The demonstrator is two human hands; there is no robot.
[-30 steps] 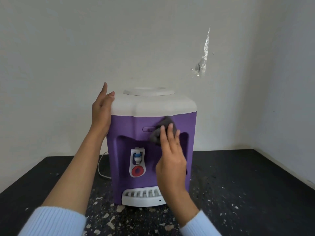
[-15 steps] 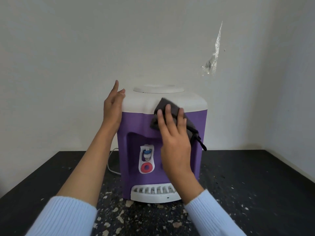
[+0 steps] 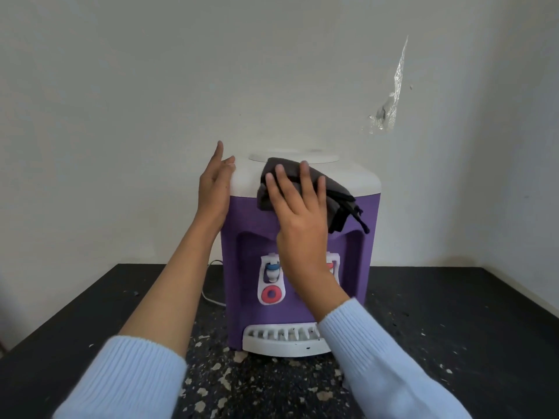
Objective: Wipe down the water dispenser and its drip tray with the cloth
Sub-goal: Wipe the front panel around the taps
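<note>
Water dispenser (image 3: 242, 219) stands on a speckled black table (image 3: 453, 313) by the wall as the right hand (image 3: 298, 213), fingers straight, presses a dark cloth (image 3: 338, 201) over its white top edge. The left hand (image 3: 213, 189), flat, braces the side. Pinned only by a palm, the cloth could slip; a hard push might shove the unit.

Left hand (image 3: 213, 189) lies flat against the side of the water dispenser (image 3: 248, 216), fingers (image 3: 220, 152) straight; right hand (image 3: 298, 213), fingers spread, presses the cloth (image 3: 335, 195) on its upper front.
</note>
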